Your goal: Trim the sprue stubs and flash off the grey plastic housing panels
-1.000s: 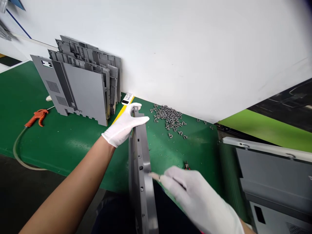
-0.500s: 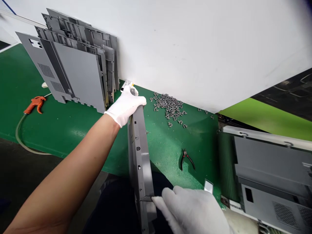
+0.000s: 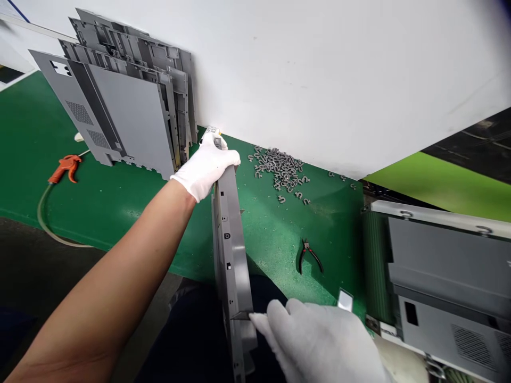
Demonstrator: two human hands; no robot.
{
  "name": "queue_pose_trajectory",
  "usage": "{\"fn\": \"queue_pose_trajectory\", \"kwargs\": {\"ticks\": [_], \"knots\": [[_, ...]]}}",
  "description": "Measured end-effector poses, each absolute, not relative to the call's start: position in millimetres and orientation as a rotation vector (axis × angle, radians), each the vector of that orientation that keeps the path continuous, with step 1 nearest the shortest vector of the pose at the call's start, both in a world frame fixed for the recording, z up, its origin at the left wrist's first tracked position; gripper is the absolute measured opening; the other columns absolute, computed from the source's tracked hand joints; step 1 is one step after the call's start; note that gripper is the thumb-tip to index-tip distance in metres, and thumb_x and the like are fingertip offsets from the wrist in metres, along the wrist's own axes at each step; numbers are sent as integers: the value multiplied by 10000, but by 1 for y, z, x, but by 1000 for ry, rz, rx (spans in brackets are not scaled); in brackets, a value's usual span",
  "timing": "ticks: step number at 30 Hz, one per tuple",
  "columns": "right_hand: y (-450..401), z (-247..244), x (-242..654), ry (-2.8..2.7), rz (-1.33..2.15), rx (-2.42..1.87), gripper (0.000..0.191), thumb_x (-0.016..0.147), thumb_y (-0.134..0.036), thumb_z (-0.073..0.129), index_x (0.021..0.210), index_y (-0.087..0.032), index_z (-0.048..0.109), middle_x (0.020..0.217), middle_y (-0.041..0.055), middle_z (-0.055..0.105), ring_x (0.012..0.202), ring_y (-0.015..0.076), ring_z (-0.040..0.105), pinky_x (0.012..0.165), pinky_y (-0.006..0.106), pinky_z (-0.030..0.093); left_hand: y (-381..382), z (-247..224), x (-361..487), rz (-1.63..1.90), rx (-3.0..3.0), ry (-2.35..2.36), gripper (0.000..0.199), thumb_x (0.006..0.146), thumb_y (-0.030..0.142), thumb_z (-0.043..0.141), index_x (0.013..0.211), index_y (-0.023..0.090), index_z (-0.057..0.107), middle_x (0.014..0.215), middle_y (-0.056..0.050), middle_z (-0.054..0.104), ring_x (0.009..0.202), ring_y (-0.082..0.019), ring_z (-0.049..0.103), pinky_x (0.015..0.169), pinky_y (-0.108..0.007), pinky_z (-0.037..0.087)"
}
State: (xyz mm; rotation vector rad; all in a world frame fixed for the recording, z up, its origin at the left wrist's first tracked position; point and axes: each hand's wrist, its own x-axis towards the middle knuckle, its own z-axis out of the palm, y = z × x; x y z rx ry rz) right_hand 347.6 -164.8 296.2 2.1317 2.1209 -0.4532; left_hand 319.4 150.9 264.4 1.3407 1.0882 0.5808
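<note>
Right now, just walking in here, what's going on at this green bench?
A person in white gloves is working on a grey panel stood on its edge. The left hand grips its far end, while the right hand holds what looks like a thin blade against the near part of its edge. On the green bench lie small grey clips, pliers and an orange air gun, with more grey panels standing at the left.

The bottom edge cuts off the held panel (image 3: 236, 239).
</note>
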Motion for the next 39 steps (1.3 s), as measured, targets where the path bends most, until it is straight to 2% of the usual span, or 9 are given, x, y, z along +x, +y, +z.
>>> {"fn": "queue_pose_trajectory", "kwargs": {"ticks": [5, 12, 17, 22, 30, 32, 35, 37, 39], "knots": [[-166, 297, 347, 2124, -390, 2138, 229, 1022, -316, 517, 805, -268, 571, 582, -19, 611, 424, 179, 576, 448, 374, 87, 152, 261, 319, 585, 1344, 1080, 505, 564, 27, 769, 919, 234, 475, 826, -21, 466, 694, -183, 503, 630, -328, 340], [-163, 302, 346, 2125, -409, 2133, 265, 1031, -299, 499, 785, -274, 594, 559, -15, 607, 400, 209, 564, 449, 386, 55, 149, 266, 320, 571, 1360, 1091, 534, 569, 25, 751, 976, 235, 476, 827, -12, 472, 689, -177, 499, 609, -327, 332], [-161, 303, 347, 2103, -417, 2120, 306, 1043, -317, 492, 763, -278, 606, 550, -15, 612, 395, 216, 567, 451, 381, 48, 146, 270, 320, 576, 1340, 1087, 528, 558, 5, 742, 947, 231, 465, 803, -5, 453, 700, -175, 495, 607, -323, 326], [-163, 302, 346, 2143, -366, 2123, 334, 1052, -339, 482, 747, -274, 601, 532, -13, 598, 386, 210, 559, 453, 388, 50, 146, 269, 320, 586, 1324, 1077, 545, 548, 4, 752, 955, 225, 466, 817, -14, 450, 730, -191, 519, 622, -329, 342], [-171, 297, 348, 2199, -254, 2183, 404, 1042, -404, 494, 660, -278, 536, 492, -14, 559, 364, 207, 516, 432, 390, 105, 148, 269, 320, 560, 1336, 1112, 547, 551, 37, 745, 991, 237, 491, 799, -10, 508, 623, -157, 498, 576, -322, 356], [-169, 298, 351, 2206, -416, 2301, 407, 1043, -371, 471, 651, -273, 524, 519, -18, 575, 398, 185, 520, 420, 372, 160, 149, 269, 319, 561, 1337, 1117, 538, 545, 47, 751, 975, 238, 491, 781, -12, 516, 613, -163, 505, 578, -329, 367], [-164, 304, 348, 1953, -890, 2654, 333, 1010, -348, 520, 687, -266, 538, 568, -44, 605, 471, 137, 542, 432, 282, 287, 149, 268, 318, 554, 1333, 1117, 523, 549, 69, 759, 961, 241, 487, 753, -10, 520, 591, -166, 508, 565, -334, 372], [-156, 305, 339, 1660, -1110, 2836, 239, 924, -369, 650, 732, -268, 549, 573, -74, 599, 467, 109, 529, 420, 226, 313, 148, 269, 318, 565, 1324, 1103, 524, 552, 78, 761, 965, 243, 483, 746, -3, 519, 569, -155, 496, 541, -327, 367], [-145, 303, 328, 1395, -1311, 2937, 269, 781, -381, 788, 751, -269, 546, 580, -97, 582, 454, 96, 497, 393, 204, 291, 145, 271, 319, 583, 1327, 1079, 533, 556, 79, 756, 981, 246, 480, 744, 6, 512, 547, -144, 479, 516, -318, 359]]}}
